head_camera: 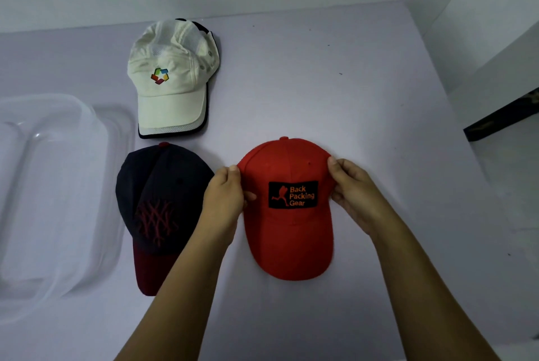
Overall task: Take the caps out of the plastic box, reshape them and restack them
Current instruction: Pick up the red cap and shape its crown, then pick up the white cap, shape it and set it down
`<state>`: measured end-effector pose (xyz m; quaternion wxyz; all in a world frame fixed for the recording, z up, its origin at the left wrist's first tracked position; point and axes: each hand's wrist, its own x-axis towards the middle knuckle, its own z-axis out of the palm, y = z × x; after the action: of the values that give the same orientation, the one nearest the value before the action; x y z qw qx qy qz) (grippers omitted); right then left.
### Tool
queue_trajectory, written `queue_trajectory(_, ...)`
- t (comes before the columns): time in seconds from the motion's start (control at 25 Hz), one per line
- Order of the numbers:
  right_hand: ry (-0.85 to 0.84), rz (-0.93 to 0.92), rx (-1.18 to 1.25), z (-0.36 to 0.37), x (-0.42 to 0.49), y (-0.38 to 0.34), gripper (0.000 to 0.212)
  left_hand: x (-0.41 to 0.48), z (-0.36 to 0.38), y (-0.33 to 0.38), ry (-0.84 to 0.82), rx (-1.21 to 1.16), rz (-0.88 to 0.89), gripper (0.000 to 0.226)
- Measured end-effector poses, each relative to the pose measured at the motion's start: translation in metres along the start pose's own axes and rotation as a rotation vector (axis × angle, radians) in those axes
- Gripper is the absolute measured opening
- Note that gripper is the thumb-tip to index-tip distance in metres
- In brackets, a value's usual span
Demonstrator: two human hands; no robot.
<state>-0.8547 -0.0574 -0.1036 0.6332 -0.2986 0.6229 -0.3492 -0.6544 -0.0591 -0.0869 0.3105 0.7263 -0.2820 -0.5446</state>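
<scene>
Seemingly mid-reshaping in the head view, the red cap (287,232) lay on the pale tabletop (350,83), its brim pointing toward the person and a black patch with orange lettering on its front. The left grip (224,200) was clamped on the left side of the cap's crown, thumb on the front panel and fingers curled behind the edge. The right grip (353,188) was clamped on the crown's right side in the same way, thumb up near the top. Just left of the red cap, partly hidden by the left forearm, a navy cap (159,200) with a maroon brim sat on the tabletop. Beyond it lay a white cap (172,80) with a coloured logo, resting on another cap whose dark edge (207,104) showed beneath it. The clear plastic box (58,200) stood at the left edge, just beside the navy cap.
</scene>
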Motion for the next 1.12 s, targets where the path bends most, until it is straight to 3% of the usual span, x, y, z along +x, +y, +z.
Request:
queue_trajectory(0.24,0.042,-0.038,-0.134,-0.007,0.003,-0.006,0.023,0.004,0.003,0.002,0.06,0.054,0.024,0.029)
queue_trajectory(0.36,0.1,-0.094,-0.318,-0.013,0.0,-0.007,0.016,-0.004,-0.004,0.008,0.102,0.12,0.149,0.021)
queue_trajectory(0.52,0.283,-0.231,-0.409,-0.018,-0.011,-0.005,0.023,-0.018,-0.023,0.022,0.16,0.303,0.33,0.024)
queue_trajectory(0.68,0.323,-0.398,-0.457,-0.004,-0.018,-0.03,0.021,-0.024,-0.041,0.041,0.164,0.256,0.395,0.026)
queue_trajectory(0.88,0.153,-0.676,-0.51,0.061,-0.017,-0.072,0.018,-0.008,-0.086,0.072,0.144,0.301,0.494,0.023)
queue_trajectory(1.12,-0.142,-0.688,-0.844,0.155,0.031,-0.09,0.033,0.068,-0.163,0.116,0.147,0.829,0.456,0.035)
